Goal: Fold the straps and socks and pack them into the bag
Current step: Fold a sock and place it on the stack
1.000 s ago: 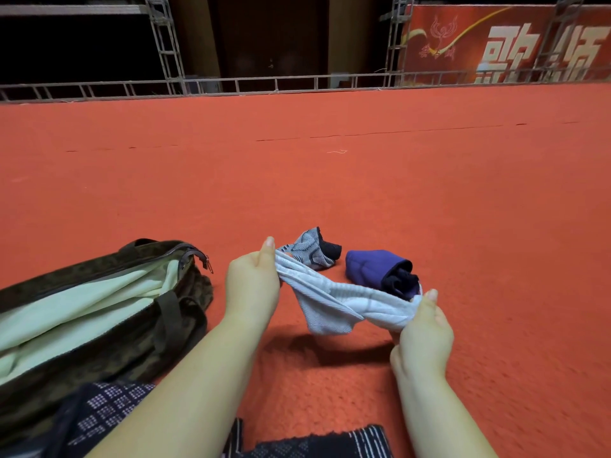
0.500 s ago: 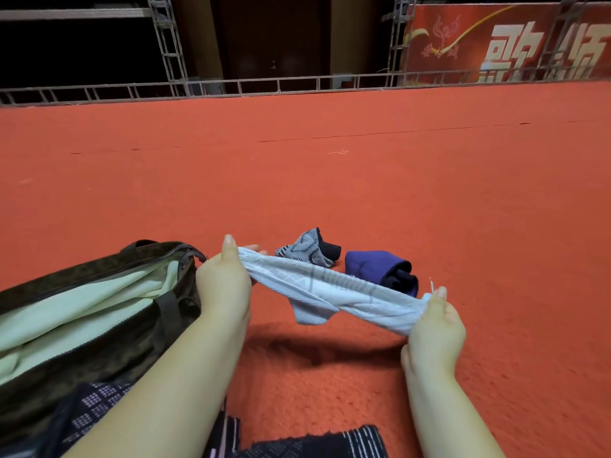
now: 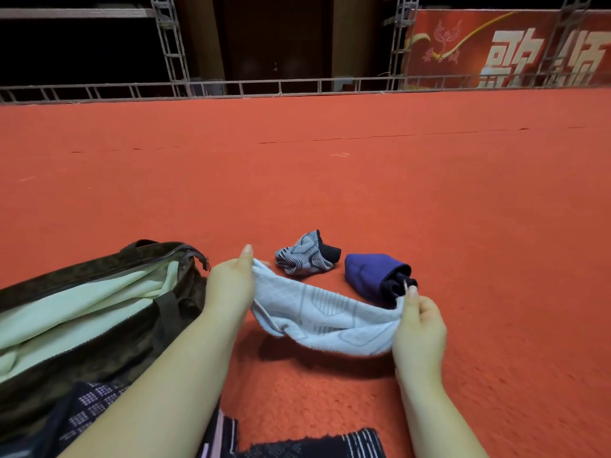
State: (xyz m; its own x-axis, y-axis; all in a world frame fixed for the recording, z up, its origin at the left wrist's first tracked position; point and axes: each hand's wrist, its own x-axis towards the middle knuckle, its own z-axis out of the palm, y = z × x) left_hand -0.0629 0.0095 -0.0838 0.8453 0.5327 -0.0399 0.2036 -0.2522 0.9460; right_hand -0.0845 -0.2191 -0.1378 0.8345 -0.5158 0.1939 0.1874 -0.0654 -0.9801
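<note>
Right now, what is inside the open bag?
The bag gapes open, showing only pale green fabric within, either lining or folded cloth. No socks show there. Its lower depths are hidden by the bag's wall and the left forearm.

- Red banner (image 3: 509, 47) at the far right, behind the metal truss: 2 large pale Chinese characters, 歌颂, partly hidden.
- Small red emblem beside them; its tiny script is unreadable.

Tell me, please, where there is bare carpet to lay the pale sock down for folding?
Bare red carpet lies directly under the pale sock, between the two forearms. More lies right of the purple sock. It is crowded toward the bag and the grey patterned sock.
</note>
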